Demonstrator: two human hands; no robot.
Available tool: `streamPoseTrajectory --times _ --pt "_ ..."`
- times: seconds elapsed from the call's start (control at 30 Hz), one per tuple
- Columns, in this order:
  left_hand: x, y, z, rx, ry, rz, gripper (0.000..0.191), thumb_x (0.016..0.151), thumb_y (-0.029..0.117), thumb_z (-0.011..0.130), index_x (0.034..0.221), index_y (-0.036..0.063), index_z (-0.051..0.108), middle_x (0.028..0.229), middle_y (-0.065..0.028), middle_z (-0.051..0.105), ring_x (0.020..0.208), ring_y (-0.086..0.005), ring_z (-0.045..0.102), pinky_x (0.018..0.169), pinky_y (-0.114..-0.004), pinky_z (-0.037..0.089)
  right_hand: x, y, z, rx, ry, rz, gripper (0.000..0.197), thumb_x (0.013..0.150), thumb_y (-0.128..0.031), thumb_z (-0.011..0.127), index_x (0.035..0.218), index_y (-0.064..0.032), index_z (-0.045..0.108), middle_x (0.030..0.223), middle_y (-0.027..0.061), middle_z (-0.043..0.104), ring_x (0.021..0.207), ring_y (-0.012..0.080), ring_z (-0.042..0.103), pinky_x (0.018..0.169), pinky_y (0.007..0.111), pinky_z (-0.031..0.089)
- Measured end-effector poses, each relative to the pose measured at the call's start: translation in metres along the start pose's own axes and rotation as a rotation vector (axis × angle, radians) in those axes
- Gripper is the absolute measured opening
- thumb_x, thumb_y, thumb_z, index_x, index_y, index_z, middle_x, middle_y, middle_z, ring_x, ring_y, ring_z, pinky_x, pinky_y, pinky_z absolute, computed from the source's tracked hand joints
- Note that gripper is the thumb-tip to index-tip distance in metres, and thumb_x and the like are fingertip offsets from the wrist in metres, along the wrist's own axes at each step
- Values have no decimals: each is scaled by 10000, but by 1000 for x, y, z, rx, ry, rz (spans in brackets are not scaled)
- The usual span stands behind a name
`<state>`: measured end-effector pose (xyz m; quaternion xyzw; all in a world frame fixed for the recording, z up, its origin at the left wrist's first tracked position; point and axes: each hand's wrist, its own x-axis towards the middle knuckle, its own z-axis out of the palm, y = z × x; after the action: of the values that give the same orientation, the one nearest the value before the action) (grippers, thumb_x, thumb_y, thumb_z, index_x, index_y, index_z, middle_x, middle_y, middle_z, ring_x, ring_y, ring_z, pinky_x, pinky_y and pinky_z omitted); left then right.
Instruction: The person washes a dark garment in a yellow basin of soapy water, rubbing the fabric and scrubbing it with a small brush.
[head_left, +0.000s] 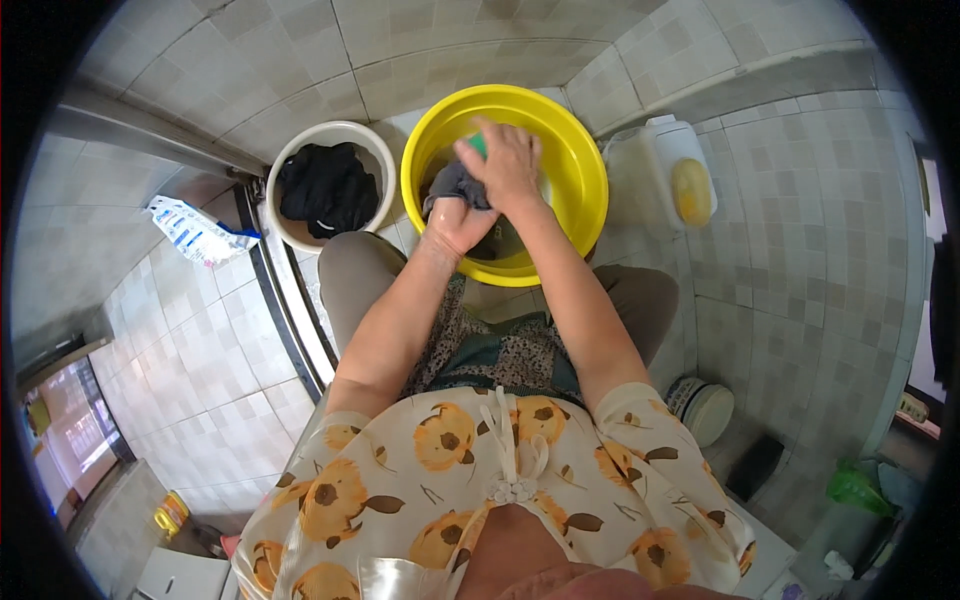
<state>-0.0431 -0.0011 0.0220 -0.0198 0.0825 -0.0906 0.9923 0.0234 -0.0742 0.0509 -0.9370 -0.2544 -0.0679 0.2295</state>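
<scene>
A yellow plastic basin (585, 195) stands between the knees in front of me. My left hand (459, 225) reaches into it from the near left, palm up, gripping a wet-looking dark grey cloth (456, 182). Above the cloth is my right hand (511, 165), slightly blurred. A small green object (478, 142) shows between its thumb and forefinger; most of it is covered, so its kind is unclear. More dark fabric (499, 240) lies in the basin below my wrists.
Left of the basin, a whitish tub (386, 169) holds black clothing (330, 187). A white-and-blue plastic packet (199, 231) lies beyond the door track (289, 300). To the right, a yellow object (691, 193) rests on a white container (661, 142). Tiled walls (465, 56) stand close ahead.
</scene>
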Motion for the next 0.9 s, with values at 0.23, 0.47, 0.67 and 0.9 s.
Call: streamPoseTrajectory --times 0.23,0.47,0.67,0.9 --pt "5 -6 3 -3 71 0 303 944 250 467 1174 67 538 1205 -74 572 1073 -194 555 974 -338 422 3 66 28 467 -63 612 535 901 -504 416 1195 -67 508 1090 206 589 996 364 545 909 412 395" --pt "11 -15 15 91 107 -133 334 938 285 440 1185 80 531 1242 -112 546 1124 -286 527 943 -510 435 -43 117 -15 1480 -381 1037 338 876 -235 546 1166 -66 507 698 46 518 524 115 488 442 274 392" --pt "14 -25 -3 474 352 -205 362 897 412 489 1129 145 569 1057 -46 640 914 -207 610 694 -368 484 -35 211 -109 625 59 785 517 729 -100 618 1218 -23 470 753 82 543 509 122 512 433 275 412" --pt "19 -42 1 447 363 -198 402 902 388 454 1098 69 603 1023 -65 648 876 -203 608 740 -339 489 -55 397 -134 -385 226 478 678 682 -306 680 1289 -105 455 1275 199 489 1128 337 511 943 419 421"
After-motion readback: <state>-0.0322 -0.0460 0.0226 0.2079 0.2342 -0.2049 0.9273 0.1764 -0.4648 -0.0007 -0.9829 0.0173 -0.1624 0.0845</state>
